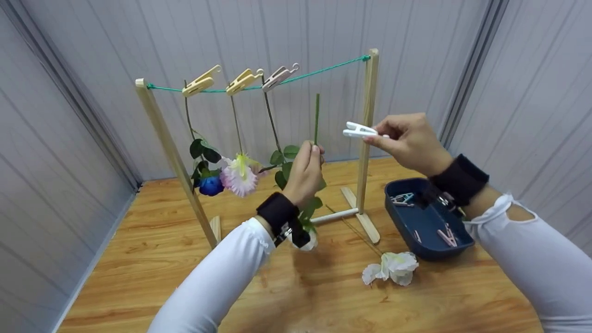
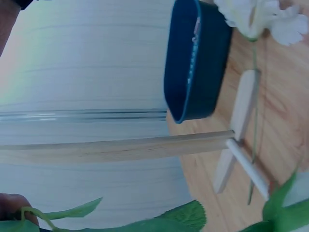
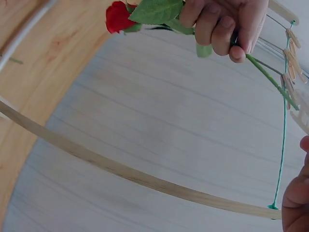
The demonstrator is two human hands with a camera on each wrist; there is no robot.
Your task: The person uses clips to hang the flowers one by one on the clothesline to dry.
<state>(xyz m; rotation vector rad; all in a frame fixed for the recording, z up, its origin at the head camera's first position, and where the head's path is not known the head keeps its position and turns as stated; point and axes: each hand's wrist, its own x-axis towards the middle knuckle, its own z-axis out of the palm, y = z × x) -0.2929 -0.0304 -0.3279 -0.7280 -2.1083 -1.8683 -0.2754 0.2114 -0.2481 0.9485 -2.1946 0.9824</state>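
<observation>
- The left arm reaches up from the bottom, and the left hand (image 1: 303,175) is in the middle, lower than the green string (image 1: 323,70).
- The left thumb and fingers pinch a green stem (image 1: 317,115). The stem's bare end sticks almost straight up above the hand, near the string. Leaves and a white bloom (image 1: 311,241) hang down under the hand, partly hidden by the wrist.
- The right arm comes in from the right side with the hand held high, just beside the right wooden post (image 1: 369,106).
- The right hand (image 1: 407,141) pinches one end of a white clip (image 1: 355,130) with its thumb and fingers. The clip's other end points left, toward the stem, but is apart from it.
- Both wrists wear black bands, and both sleeves are white.
- Three clips sit on the string, left of the stem's tip. A blue flower (image 1: 211,185) and a pink flower (image 1: 239,179) hang upside down there.
- A red rose (image 3: 119,17) shows in the right wrist view.
- Below the right hand is a blue box (image 1: 397,230) with small clips inside. A white flower (image 1: 398,268) lies on the table near it.
</observation>
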